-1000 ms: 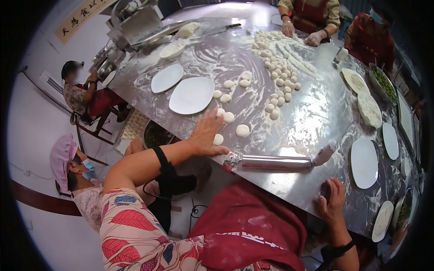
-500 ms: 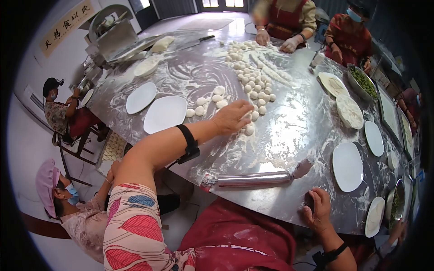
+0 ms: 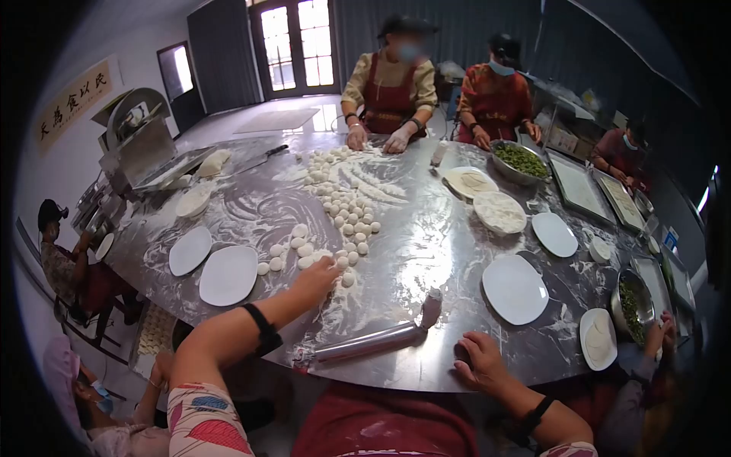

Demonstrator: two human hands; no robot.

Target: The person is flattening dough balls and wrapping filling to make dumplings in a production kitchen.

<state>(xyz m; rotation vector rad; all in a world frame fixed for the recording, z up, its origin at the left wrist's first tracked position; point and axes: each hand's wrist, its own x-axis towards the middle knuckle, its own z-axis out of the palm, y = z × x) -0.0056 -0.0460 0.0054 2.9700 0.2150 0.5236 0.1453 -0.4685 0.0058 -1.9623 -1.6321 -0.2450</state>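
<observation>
My left hand reaches out over the table, its fingers stretched toward the small round dough pieces. The fingertips are right beside the nearest dough pieces; whether they touch one is hard to make out. These floured white pieces form a long cluster running toward the far side. My right hand rests at the near table edge, with thumb and fingers apart and nothing seen between them. Between my hands lies a metal rolling pin, slanted along the edge.
White plates stand at both sides of the floured metal table. Bowls of green filling are on the right. A knife lies at the far left. Two people in red aprons stand opposite; others sit left and right.
My view has tilted up and shifted right, showing more of the room. My left hand stays by the dough pieces; my right hand remains at the table edge.
</observation>
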